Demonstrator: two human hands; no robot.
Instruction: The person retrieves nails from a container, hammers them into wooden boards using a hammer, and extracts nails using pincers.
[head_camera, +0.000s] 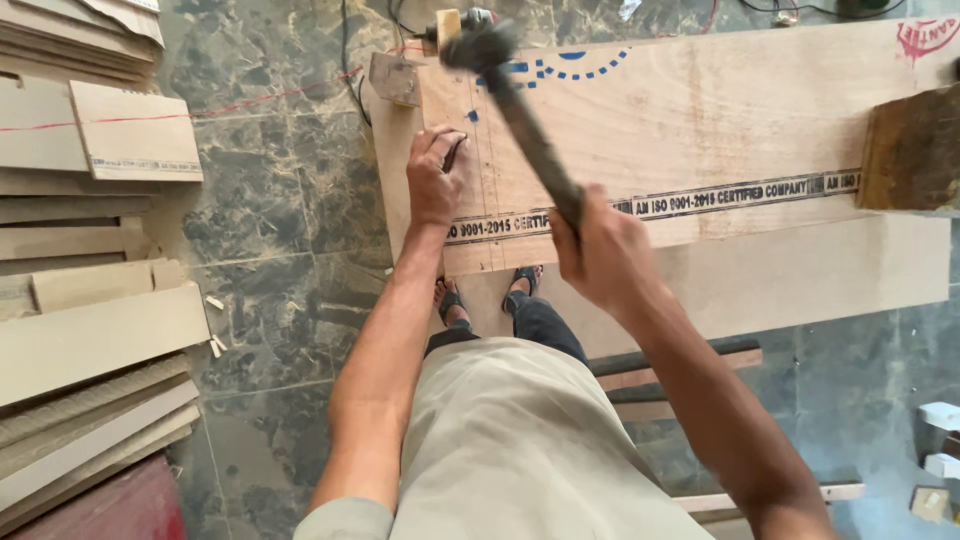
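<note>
right hand (600, 250) grips hammer (520, 115), handle slanting up-left, head raised beyond | left hand (435, 180) pinches small nail-like thing on plywood board (700, 110), just below head

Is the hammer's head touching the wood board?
Cannot tell. In the head view the blurred dark hammer head overlaps the far edge of the pale plywood board, hiding any gap.

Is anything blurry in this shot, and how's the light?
Head view: the hammer in the right hand is smeared by motion blur; the left hand and plywood board are sharp; light is soft and even, without harsh glare.
</note>
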